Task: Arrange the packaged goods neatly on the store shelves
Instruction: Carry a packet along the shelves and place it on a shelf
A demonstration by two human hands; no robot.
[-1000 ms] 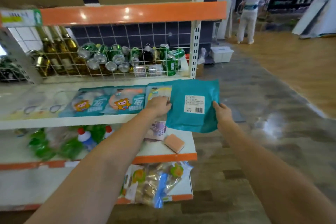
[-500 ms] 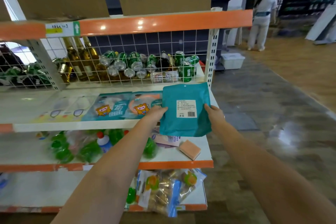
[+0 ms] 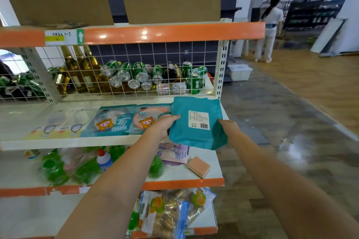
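Both hands, the left hand (image 3: 166, 124) and right hand (image 3: 229, 128), pinched the teal packet (image 3: 196, 122) by its side edges, label up, probably to lay it squarely beside the row of packets (image 3: 116, 120) on the shelf (image 3: 77, 141).

Flat packets (image 3: 124, 120) filling shelf (image 3: 81, 142) left and middle; right end lying open under teal pouch (image 3: 196, 122). Wire grid (image 3: 136, 68) blocking rear; upright post (image 3: 221, 70) bounding right corner.

Bright, even indoor light. Ceiling lamps glare on the orange shelf rail (image 3: 174, 33) and the glossy floor (image 3: 295, 141). Left end of the white shelf (image 3: 29, 122) blown out, soft. Wide-angle bending at edges; forearms blur near the bottom.
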